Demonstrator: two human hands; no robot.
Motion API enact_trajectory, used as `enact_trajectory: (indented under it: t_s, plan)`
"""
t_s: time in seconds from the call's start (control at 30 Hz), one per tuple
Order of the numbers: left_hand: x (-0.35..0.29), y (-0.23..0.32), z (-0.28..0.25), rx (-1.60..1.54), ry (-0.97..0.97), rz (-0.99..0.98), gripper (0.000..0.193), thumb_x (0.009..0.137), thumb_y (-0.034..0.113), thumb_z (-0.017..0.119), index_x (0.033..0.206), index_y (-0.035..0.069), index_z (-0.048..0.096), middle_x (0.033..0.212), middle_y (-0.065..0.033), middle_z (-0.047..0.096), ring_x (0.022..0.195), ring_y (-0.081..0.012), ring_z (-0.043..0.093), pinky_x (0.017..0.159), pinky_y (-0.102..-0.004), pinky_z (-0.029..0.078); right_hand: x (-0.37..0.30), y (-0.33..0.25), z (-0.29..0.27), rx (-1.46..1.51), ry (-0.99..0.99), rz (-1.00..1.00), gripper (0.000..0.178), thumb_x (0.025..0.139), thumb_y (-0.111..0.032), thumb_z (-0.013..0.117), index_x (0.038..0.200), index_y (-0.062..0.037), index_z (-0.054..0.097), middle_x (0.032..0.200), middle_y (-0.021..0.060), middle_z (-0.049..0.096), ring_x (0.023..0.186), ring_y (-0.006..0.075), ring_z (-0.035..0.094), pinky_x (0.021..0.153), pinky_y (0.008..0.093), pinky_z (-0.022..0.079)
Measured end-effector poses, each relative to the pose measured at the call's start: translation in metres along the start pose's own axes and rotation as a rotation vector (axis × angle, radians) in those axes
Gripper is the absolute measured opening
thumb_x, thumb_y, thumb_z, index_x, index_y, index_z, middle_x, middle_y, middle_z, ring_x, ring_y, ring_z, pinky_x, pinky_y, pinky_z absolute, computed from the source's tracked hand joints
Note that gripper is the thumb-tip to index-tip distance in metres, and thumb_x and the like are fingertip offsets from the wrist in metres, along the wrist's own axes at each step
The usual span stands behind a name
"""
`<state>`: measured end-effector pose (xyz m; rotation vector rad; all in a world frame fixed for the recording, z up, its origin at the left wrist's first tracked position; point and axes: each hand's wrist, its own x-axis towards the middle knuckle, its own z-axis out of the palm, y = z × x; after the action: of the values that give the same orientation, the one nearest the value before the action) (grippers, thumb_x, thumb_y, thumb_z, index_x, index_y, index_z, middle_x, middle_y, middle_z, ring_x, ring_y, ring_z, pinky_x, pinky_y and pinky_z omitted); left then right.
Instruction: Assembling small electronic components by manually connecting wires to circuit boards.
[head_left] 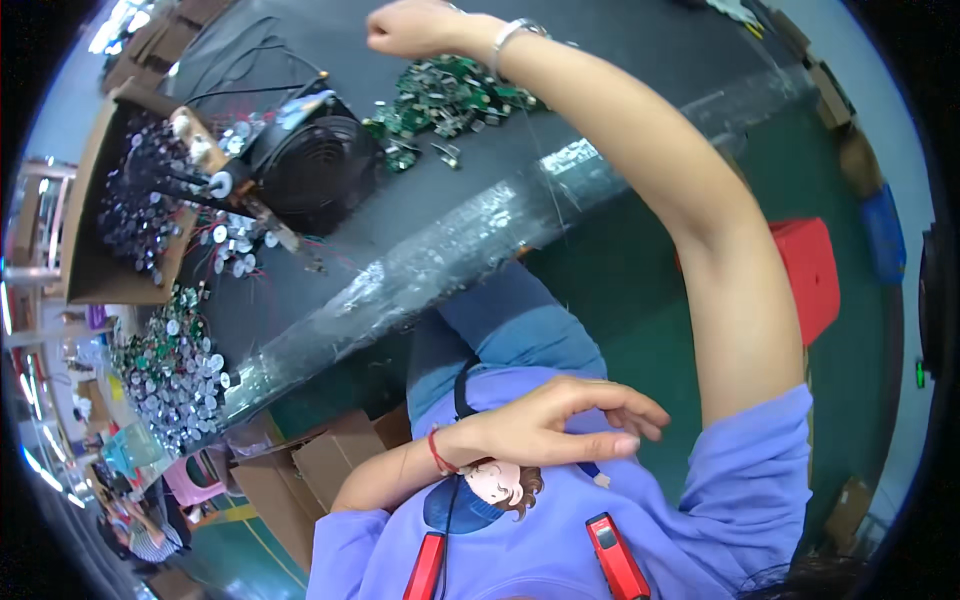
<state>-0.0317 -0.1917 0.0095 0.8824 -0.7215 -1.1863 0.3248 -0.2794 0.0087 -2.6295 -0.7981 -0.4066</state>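
My left hand point(555, 418), a red string at its wrist, is held in front of my chest. Its fingers are loosely stretched and apart, and nothing shows in it. My right arm reaches far over the dark table point(440, 200). At its end my right hand point(412, 28), below a silver bangle, has its fingers curled closed; whatever they may hold is hidden. Just nearer than that hand lies a pile of small green circuit boards point(455, 95). A black round fan-like device point(320, 160) stands left of the pile.
A cardboard box point(90, 215) of small dark parts with pale discs stands at the left. Nearer lies a heap of boards and discs point(175, 370). Clear plastic film point(400, 275) covers the table edge. Open cartons point(335, 460) and a red bin point(808, 275) stand below. A person point(150, 535) is far left.
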Motion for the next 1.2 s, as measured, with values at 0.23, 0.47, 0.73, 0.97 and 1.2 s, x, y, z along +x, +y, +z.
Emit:
enact_trajectory:
  t_s: [0.23, 0.47, 0.73, 0.97, 1.2]
  plan:
    - [0.000, -0.008, -0.014, 0.315, 0.158, -0.026, 0.032, 0.093, 0.020, 0.057, 0.116, -0.002, 0.058, 0.102, -0.0110, 0.067, 0.095, -0.0181, 0.064, 0.084, -0.0309, 0.049, -0.032, -0.035, 0.023, 0.294, -0.322, -0.087, 0.035, 0.080, -0.039, 0.058, 0.100, -0.0119, 0.068, 0.093, 0.0125, 0.069, 0.090, 0.0310, 0.065, 0.083, 0.0400, 0.050]
    - [0.012, 0.002, -0.051, 0.892, 0.713, 0.259, 0.022, 0.085, 0.008, 0.061, 0.105, 0.000, 0.062, 0.096, -0.0140, 0.063, 0.090, -0.0259, 0.061, 0.081, -0.0340, 0.048, -0.099, -0.054, 0.007, 0.229, -0.141, -0.200, 0.019, 0.077, -0.025, 0.063, 0.074, -0.0065, 0.059, 0.070, 0.0077, 0.061, 0.074, 0.0281, 0.060, 0.069, 0.0400, 0.047]
    - [0.011, 0.009, -0.089, 1.414, 0.993, 0.123, 0.047, 0.076, 0.014, 0.068, 0.118, -0.001, 0.052, 0.114, -0.0214, 0.052, 0.111, -0.0384, 0.047, 0.096, -0.0448, 0.037, -0.144, -0.085, -0.024, 0.492, 0.101, -0.264, 0.015, 0.071, -0.016, 0.065, 0.079, -0.0046, 0.058, 0.083, 0.0093, 0.062, 0.084, 0.0283, 0.060, 0.076, 0.0392, 0.047]
    - [-0.015, 0.017, -0.096, 1.526, 1.111, 0.165, 0.037, 0.075, 0.007, 0.066, 0.110, 0.001, 0.057, 0.110, -0.0138, 0.057, 0.105, -0.0336, 0.053, 0.090, -0.0426, 0.042, -0.182, 0.056, -0.045, 0.419, 0.602, 0.457, 0.014, 0.084, -0.017, 0.062, 0.080, -0.0041, 0.059, 0.110, 0.0048, 0.067, 0.086, 0.0144, 0.060, 0.080, 0.0287, 0.046]
    - [0.032, 0.017, -0.101, 1.527, 0.910, 0.151, 0.047, 0.076, 0.013, 0.068, 0.119, 0.002, 0.053, 0.121, -0.0157, 0.052, 0.113, -0.0331, 0.049, 0.096, -0.0419, 0.039, -0.181, 0.039, -0.005, 0.876, 0.560, 0.608, 0.012, 0.088, -0.013, 0.060, 0.085, -0.0028, 0.055, 0.104, 0.0047, 0.063, 0.086, 0.0084, 0.052, 0.079, 0.0248, 0.043]
